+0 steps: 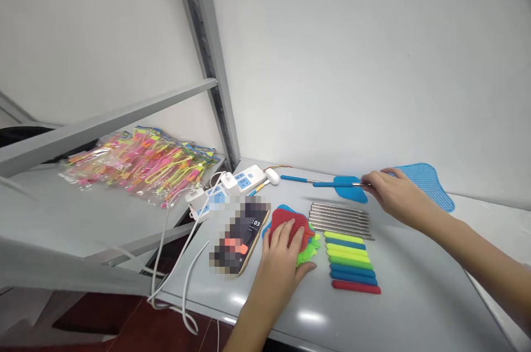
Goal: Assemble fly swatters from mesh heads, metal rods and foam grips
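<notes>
My left hand (280,255) lies with fingers spread on a stack of mesh fly swatter heads; a red head (286,219) is on top, with green (307,252) and blue edges showing beneath. My right hand (392,194) is closed round the metal shaft of a blue fly swatter (338,185), its handle pointing left and its blue mesh head (431,183) to the right behind the hand. Another blue fly swatter (350,190) lies on the table below it. Several metal rods (340,221) lie side by side, above a row of coloured handle grips (352,258).
Left of the stack lies a phone (249,236), partly blurred. Behind it are a white power strip (232,189), a white rounded item (271,176) and hanging cables (186,274). A metal shelf (33,202) at left holds bagged colourful items (153,161). A wall stands behind.
</notes>
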`<state>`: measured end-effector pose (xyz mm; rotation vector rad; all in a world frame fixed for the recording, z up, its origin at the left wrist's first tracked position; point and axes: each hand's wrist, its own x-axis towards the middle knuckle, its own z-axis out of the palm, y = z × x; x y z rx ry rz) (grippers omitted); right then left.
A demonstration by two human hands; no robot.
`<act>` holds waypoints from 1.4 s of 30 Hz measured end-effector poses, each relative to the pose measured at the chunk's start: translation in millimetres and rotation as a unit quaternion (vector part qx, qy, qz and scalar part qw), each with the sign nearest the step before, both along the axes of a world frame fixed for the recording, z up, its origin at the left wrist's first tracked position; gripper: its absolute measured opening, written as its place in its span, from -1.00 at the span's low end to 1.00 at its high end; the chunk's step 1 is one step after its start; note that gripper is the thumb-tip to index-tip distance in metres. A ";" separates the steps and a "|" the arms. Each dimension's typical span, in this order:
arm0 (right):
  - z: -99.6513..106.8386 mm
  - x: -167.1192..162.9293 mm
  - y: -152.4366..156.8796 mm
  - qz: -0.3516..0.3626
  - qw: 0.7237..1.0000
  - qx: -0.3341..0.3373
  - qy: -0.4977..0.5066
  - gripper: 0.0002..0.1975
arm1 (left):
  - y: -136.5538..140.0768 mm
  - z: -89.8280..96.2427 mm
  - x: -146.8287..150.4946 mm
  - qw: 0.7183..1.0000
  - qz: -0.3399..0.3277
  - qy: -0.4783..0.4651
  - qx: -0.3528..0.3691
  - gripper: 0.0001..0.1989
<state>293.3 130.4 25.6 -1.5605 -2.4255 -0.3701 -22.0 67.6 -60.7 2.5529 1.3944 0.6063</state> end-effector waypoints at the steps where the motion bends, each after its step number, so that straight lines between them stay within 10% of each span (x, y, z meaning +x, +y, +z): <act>1: -2.9 8.9 -16.6 -0.029 0.999 0.016 0.014 -0.73 | 2.9 -0.9 0.7 1.000 -0.004 0.001 0.003 -0.40; 13: -58.8 22.1 -189.6 -0.134 0.988 0.040 0.065 -0.79 | 16.4 5.6 0.3 0.998 -0.026 0.005 0.063 -0.38; 20: -38.2 10.6 -186.3 -0.053 0.997 -0.005 0.059 -0.85 | -43.6 49.2 77.4 0.984 -0.135 -0.041 0.109 -0.62; 27: -27.1 40.4 -185.4 0.023 0.996 -0.078 0.025 -0.86 | -85.0 42.2 163.9 0.988 -0.110 0.060 0.089 -0.81; 35: -31.0 67.0 -169.8 0.036 0.969 -0.236 0.059 -0.79 | -75.6 59.9 193.9 0.980 -0.144 0.135 0.031 -0.83; 42: -20.9 82.6 -158.8 0.033 0.990 -0.138 -0.020 -0.85 | -36.7 90.6 201.7 0.960 -0.218 0.159 -0.072 -0.62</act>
